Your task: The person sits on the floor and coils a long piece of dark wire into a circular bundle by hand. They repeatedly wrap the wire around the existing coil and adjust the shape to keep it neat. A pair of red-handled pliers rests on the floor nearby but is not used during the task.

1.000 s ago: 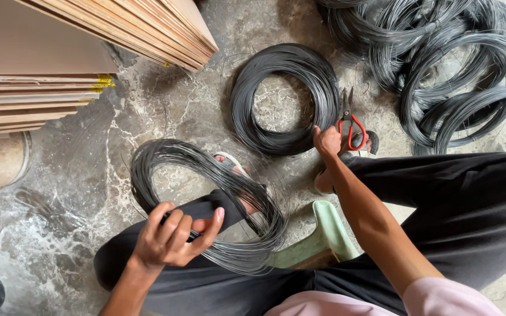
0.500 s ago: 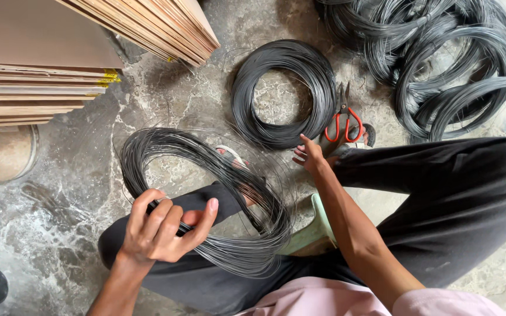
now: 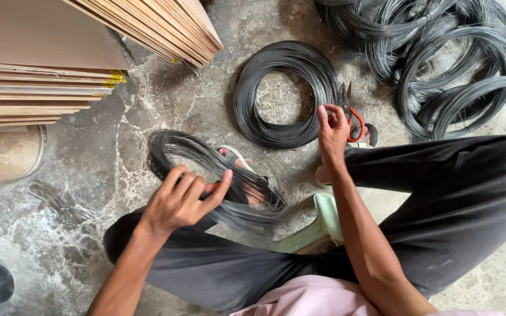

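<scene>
Down by the person's knee, the left hand [image 3: 184, 201] grips a blurred wire coil [image 3: 218, 181]. Beyond that coil, the right hand [image 3: 333, 132], fingers loosely open, holds nothing, just beside red-handled scissors [image 3: 354, 117].

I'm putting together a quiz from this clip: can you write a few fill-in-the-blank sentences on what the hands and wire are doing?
1. The left hand grips a coil of ____ wire resting over the knee.
2. The right hand reaches toward scissors with ____ handles.
3. A second wire coil lies flat on the ____.
4. The stacked boards sit at the person's ____ side.

Missing words: black; red; floor; left
</scene>
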